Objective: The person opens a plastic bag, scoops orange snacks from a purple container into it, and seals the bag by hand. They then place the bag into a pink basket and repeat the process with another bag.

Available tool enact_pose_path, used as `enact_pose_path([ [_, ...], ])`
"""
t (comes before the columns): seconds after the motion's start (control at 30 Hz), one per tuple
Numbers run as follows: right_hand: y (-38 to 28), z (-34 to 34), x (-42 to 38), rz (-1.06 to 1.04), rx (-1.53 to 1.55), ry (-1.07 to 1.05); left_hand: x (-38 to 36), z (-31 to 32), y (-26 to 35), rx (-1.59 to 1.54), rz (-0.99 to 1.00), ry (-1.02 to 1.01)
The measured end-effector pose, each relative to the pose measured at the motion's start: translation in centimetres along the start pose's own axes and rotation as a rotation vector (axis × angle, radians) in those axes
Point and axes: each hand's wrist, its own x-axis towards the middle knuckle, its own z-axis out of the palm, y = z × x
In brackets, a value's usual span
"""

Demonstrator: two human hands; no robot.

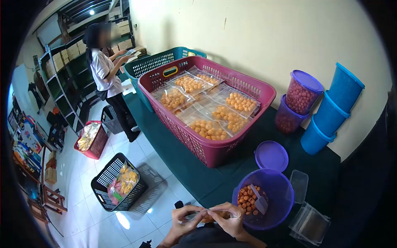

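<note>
Snack bag (209, 215) pinched at its mouth, at the bench's near edge.
I hold the small clear bag of orange balls between both hands: my left hand (186, 219) and right hand (231, 221) each close their grip on its top strip, just beside the purple tub (275, 206), where a scoop (259, 201) lies among loose balls. I judge this the sealing step; next the strip wants pressing shut along its length. Filled bags already lie in the red basket (215, 153) towards the bench's far end.
</note>
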Motion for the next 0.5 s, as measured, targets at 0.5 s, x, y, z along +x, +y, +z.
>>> enact_pose_path([
  [0.5,-0.9,0.9,1.1,-0.017,0.044,0.022,1.4,-0.3,-0.8,-0.058,0.062,0.134],
])
